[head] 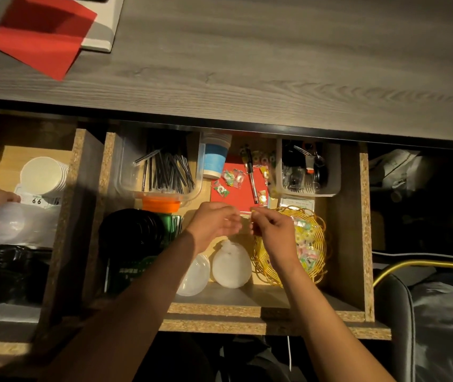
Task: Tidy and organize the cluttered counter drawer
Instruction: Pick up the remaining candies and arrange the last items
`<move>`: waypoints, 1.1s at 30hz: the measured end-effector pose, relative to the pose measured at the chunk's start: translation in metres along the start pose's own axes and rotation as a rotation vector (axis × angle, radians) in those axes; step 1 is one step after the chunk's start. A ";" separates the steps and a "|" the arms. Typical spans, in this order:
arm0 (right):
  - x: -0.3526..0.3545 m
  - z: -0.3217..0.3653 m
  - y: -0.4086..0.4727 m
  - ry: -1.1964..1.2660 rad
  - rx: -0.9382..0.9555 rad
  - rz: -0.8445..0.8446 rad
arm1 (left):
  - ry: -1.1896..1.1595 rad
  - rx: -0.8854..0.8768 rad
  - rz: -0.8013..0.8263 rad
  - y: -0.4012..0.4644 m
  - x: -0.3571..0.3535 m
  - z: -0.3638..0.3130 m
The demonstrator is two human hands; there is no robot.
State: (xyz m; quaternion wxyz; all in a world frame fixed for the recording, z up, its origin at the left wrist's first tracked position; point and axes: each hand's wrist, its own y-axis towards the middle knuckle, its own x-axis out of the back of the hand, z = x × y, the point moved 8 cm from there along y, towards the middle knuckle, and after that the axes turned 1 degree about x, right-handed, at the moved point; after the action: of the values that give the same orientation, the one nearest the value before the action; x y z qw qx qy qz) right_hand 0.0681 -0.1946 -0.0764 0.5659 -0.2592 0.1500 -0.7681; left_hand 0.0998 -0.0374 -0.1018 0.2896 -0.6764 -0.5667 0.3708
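Head view: open chipboard drawer (pixel 364 230). Above the woven golden wire basket (pixel 319 260) of wrapped candies (pixel 306 245), the left hand (pixel 214 224) and right hand (pixel 273 230) each pinch something small, unidentifiable; flat red card (pixel 243 195) beyond.

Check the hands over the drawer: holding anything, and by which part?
Both hands meet over the drawer. The right hand pinches a small wrapped candy at its end. The left hand reaches toward it with fingers curled; whether it grips anything cannot be told.
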 end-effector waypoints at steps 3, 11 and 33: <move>0.044 -0.019 0.000 -0.233 -0.061 -0.198 | 0.544 -0.036 -0.166 0.009 0.026 0.003; -0.011 0.012 -0.010 -0.425 0.211 0.017 | 0.786 -0.120 -0.176 -0.030 0.028 -0.020; -0.166 -0.023 0.067 -0.698 -0.013 0.053 | 0.936 -0.355 -0.457 -0.059 0.134 -0.102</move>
State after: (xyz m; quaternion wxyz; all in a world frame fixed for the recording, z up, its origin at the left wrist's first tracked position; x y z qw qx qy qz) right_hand 0.1455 -0.0596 -0.1679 0.6011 -0.5060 -0.0410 -0.6172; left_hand 0.1626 0.1085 -0.0204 0.4651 -0.6674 -0.5637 -0.1434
